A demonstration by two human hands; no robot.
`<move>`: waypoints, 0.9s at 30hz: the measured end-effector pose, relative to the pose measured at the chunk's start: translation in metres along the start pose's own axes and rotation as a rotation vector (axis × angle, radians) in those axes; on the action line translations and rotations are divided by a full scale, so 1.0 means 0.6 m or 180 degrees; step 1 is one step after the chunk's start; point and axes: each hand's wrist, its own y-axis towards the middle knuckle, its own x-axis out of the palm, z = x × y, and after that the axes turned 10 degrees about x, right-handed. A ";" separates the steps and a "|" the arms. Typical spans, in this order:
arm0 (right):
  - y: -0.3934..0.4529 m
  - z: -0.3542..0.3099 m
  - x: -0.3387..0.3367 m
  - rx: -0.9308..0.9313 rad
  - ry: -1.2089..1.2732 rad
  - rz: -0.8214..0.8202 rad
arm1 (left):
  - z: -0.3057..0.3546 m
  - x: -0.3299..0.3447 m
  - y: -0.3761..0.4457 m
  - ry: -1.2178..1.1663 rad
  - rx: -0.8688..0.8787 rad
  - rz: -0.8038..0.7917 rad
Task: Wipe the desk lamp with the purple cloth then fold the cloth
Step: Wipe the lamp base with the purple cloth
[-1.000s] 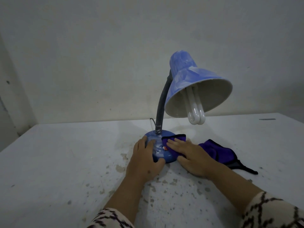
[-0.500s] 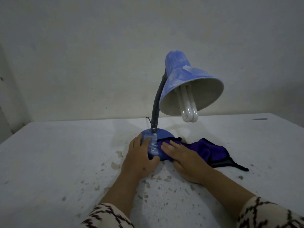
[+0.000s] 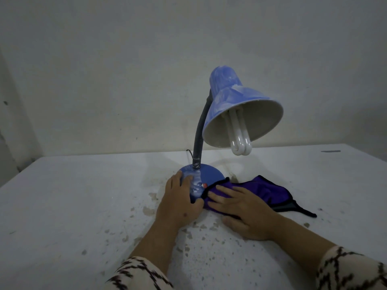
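A blue desk lamp [image 3: 232, 97] stands on the white table [image 3: 62, 206], with a dark bendy neck, a white bulb under its shade and a round blue base [image 3: 209, 174]. My left hand [image 3: 180, 201] rests on the left front of the base, fingers laid over it. My right hand [image 3: 243, 208] presses flat on the purple cloth [image 3: 263, 191] at the base's right front edge. The cloth trails off to the right with a dark strap at its end. A small red switch shows on the base between my hands.
A plain wall rises right behind the table. The tabletop is worn, with chipped grey spots in front of the lamp. A thin cord [image 3: 189, 153] leaves the base at the back. A dark mark [image 3: 330, 151] lies at the far right.
My right hand has slid the cloth down and to the right, off the top of the base to its front right edge. My left hand stays on the base.
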 end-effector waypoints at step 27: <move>0.051 -0.011 0.006 0.0689 0.0714 0.0487 | -0.005 0.004 0.004 -0.0030 -0.0065 0.0019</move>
